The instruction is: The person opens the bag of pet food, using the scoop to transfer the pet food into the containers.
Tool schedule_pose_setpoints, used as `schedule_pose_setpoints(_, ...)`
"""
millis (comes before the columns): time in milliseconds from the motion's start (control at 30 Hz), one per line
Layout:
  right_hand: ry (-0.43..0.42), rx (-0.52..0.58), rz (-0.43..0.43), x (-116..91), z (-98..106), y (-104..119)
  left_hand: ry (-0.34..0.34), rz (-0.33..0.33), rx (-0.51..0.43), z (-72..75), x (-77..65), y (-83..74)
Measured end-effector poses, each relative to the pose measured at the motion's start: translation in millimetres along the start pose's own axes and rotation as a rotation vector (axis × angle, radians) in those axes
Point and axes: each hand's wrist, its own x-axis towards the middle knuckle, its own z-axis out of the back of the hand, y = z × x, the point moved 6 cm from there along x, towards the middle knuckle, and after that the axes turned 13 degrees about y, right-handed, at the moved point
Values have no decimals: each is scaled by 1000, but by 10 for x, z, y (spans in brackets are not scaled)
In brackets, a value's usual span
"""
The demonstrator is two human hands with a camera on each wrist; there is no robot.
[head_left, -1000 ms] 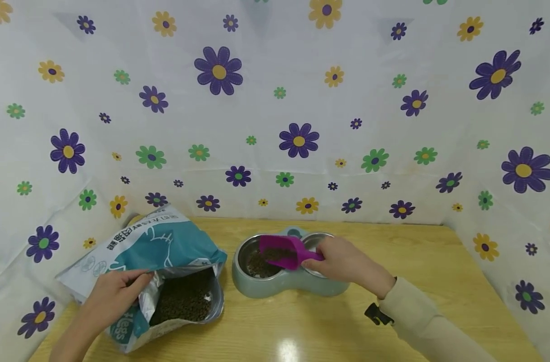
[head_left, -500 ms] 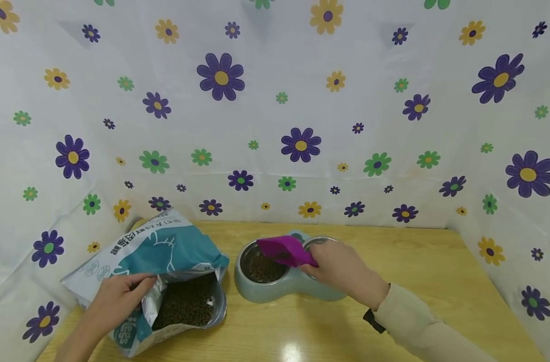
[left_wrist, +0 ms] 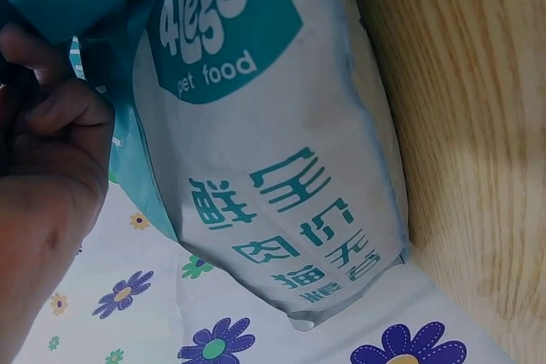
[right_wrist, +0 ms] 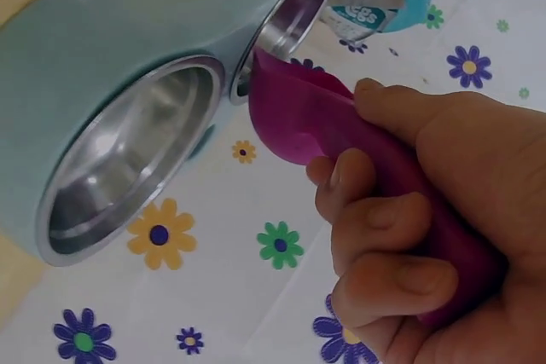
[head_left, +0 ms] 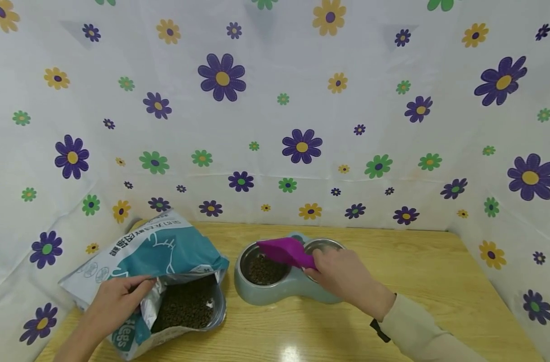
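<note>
In my head view the right hand (head_left: pixel 347 279) grips the magenta plastic scoop (head_left: pixel 284 251), fingers curled round its handle. The scoop's long axis runs crosswise, its tip pointing left and slightly away from the person. It lies left of the hand, its blade above the round stainless-steel bowl (head_left: pixel 244 260) at the left of the pale blue-green double stand (head_left: pixel 261 295); I can't tell whether the tip touches the rim. Brown kibble (head_left: pixel 262 272) lies in that bowl. My right wrist view shows the handle running across the palm. The left hand (head_left: pixel 116 301) pinches the edge of the white-and-teal bag (head_left: pixel 184 247), open on the yellow wooden table (head_left: pixel 415 281).
</note>
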Motion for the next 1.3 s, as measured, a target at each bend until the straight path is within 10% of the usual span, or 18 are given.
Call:
schedule_pose_setpoints(167,102,322,-39,-58,-110,-188,-5,-6,-4,16,0,-5)
schedule_pose_setpoints(400,361,1121,8,-254,-390,-250,27,21,-19,-15,-12,33)
schedule_pose_setpoints(533,534,1307,107,-371,-497,-96,11,13,-13,-7,-19,43)
schedule_pose_setpoints(800,642,1322,108,-375,-556,235,0,-2,-13,-6,-7,23)
schedule_pose_setpoints(1300,608,937,55,9,-370,809,-4,-6,-14,-3,-42,27)
